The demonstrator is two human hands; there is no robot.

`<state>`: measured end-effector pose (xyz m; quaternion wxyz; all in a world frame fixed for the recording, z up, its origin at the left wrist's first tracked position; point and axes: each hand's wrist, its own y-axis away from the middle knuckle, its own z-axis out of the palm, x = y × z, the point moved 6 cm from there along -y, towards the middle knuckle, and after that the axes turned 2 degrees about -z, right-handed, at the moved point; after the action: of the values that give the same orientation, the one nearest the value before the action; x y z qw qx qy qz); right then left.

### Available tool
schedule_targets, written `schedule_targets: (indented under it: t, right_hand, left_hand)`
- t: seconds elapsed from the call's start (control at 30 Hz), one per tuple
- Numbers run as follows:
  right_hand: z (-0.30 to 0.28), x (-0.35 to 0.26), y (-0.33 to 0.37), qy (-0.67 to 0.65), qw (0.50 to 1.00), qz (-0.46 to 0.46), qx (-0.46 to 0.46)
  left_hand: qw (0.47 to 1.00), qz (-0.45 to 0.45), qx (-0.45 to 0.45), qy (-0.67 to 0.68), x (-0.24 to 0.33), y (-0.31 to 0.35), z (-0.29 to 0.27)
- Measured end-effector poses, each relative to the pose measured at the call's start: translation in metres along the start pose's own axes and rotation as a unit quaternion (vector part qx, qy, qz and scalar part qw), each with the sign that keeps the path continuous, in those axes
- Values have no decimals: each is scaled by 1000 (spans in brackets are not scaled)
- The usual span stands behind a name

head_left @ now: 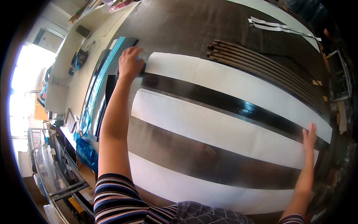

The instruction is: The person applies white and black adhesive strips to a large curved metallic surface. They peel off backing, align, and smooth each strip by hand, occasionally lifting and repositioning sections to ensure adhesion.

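Shiny black, a long strip (216,98) lay mid-frame between two white sheets (175,65). The right hand (310,138), fingers spread, was at its right end, maybe to keep it straight. The left hand (129,64) bent near its upper-left end; I couldn't tell if it held anything.

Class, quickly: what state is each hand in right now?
Left hand: fingers bent near a white strip; cannot tell whether it holds anything.
Right hand: open, fingers extended, by the black strip.

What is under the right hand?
The right hand overlaps the glossy black strip and the white strip beyond it. The surface directly beneath is covered, so contact cannot be told.
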<state>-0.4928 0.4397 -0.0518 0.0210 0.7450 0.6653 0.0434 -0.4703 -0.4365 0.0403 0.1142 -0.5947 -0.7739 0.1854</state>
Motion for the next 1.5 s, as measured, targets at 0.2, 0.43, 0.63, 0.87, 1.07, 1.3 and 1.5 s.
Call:
schedule_targets:
  t: [0.2,0.43,0.63,0.87,1.07,1.3,1.5]
  right_hand:
    - [5,-17,5,-41,999,21,-19]
    - [-23,-110,45,-68,988,-10,140]
    - [-27,-178,28,-80,996,11,37]
    - [-33,-111,8,-93,987,107,70]
    - [-34,-94,1,-94,984,142,53]
    - [-41,-72,26,-154,974,152,66]
    - [-39,-7,186,-156,973,107,132]
  left_hand:
    - [983,-106,-145,-43,-28,2,43]
    - [977,114,-106,143,139,36,45]
    - [975,52,-217,11,125,42,87]
    - [982,-81,-167,-32,35,11,143]
    - [977,-102,-168,-77,7,11,141]
    - [975,-100,-157,-117,11,6,135]
    - [985,121,-2,123,78,124,67]
